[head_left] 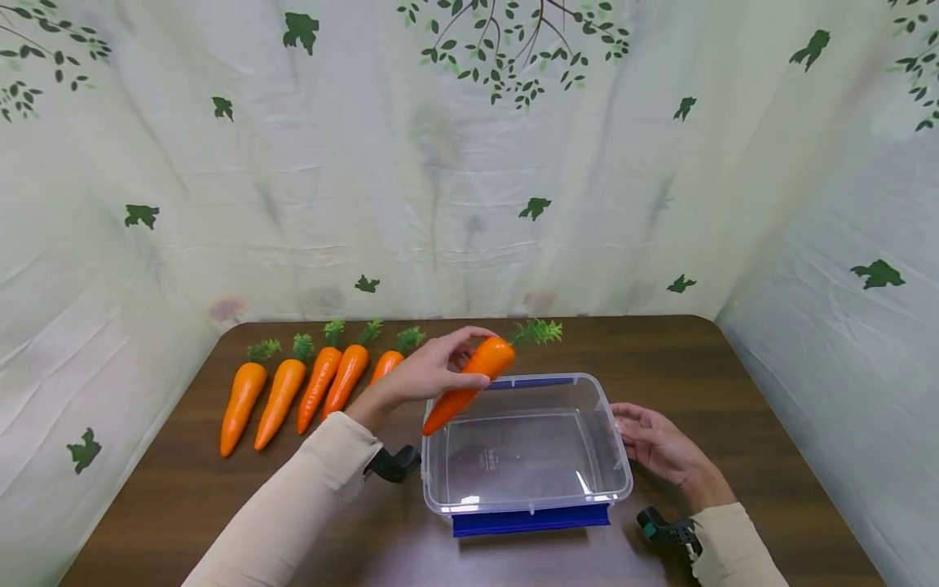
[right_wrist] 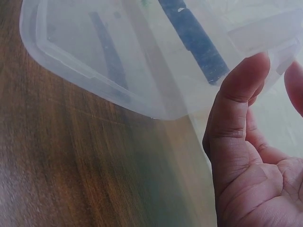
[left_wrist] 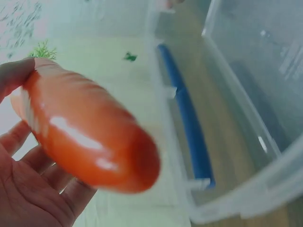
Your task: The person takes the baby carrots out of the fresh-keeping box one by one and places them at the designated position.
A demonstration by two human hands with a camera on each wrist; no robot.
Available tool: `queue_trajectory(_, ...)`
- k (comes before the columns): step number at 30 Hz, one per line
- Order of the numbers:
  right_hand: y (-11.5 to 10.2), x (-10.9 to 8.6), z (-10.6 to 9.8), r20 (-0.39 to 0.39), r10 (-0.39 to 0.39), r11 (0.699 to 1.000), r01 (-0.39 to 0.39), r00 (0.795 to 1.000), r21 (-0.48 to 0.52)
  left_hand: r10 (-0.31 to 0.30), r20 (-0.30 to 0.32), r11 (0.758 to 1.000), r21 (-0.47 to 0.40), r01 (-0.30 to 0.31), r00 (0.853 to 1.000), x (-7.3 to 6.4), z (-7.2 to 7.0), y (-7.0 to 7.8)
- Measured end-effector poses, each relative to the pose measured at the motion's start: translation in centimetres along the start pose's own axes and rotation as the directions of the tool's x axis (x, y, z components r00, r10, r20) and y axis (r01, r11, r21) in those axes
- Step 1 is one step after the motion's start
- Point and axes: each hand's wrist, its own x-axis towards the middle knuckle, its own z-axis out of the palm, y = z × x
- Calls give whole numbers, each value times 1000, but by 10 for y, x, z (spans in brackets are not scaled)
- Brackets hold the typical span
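Note:
In the head view my left hand [head_left: 434,368] grips an orange toy carrot [head_left: 469,383] with a leafy green top. Its pointed end angles down over the left rim of a clear plastic container [head_left: 528,452] with blue side clips. From the left wrist, the carrot [left_wrist: 90,127] lies between thumb and fingers, beside the container wall [left_wrist: 163,109]. My right hand [head_left: 663,444] is at the container's right side, fingertips right at the rim. In the right wrist view, that hand [right_wrist: 255,156] has bent fingers and a thumb apart from them, close to the container edge [right_wrist: 265,35].
Several more carrots [head_left: 280,395] lie in a row on the left of the brown wooden table [head_left: 704,367], green tops toward the back. One carrot [head_left: 386,364] is partly hidden behind my left hand. A pale curtain [head_left: 469,179] with leaf prints surrounds the table.

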Motion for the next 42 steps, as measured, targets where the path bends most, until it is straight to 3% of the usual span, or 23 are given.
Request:
queue_trajectory(6, -1, 1, -1, -1, 1, 1000, -1, 1000, 0, -88, -114, 985, -159, 70, 990, -15, -26, -11)
queue_trajectory(12, -2, 0, -2, 11, -6, 1000, 6, 1000, 15, -169, -242, 975, -183, 126, 956, -29, -48, -33)
queue_trajectory(15, -2, 0, -2, 13, -4, 1000, 4, 1000, 22, -227, -310, 972, -129, 196, 923, -38, -56, -46)
queue_trajectory(17, -2, 0, -2, 16, -4, 1000, 4, 1000, 24, -271, -359, 962, -68, 265, 893, -44, -59, -57)
queue_trajectory(20, -1, 0, -2, 23, -11, 1000, 10, 1000, 27, -347, -408, 926, -4, 378, 844, -52, -63, -75)
queue_trajectory(23, -1, 1, -3, 27, -15, 1000, 14, 1000, 27, -396, -447, 890, 27, 454, 802, -59, -65, -94)
queue_trajectory(27, -1, 2, -2, 21, -5, 1000, 4, 1000, 24, -415, -486, 869, 39, 494, 769, -64, -68, -112)
queue_trajectory(32, 0, 3, 0, 7, 2, 1000, -2, 1000, 15, -443, -516, 831, 70, 552, 733, -67, -70, -124)
queue_trajectory(36, 3, 2, 1, 9, 8, 1000, -8, 1000, 16, -459, -514, 794, 130, 594, 725, -69, -69, -131)
queue_trajectory(42, 5, 0, 1, 5, 6, 1000, -6, 1000, 30, -456, -502, 753, 224, 619, 735, -66, -66, -141)
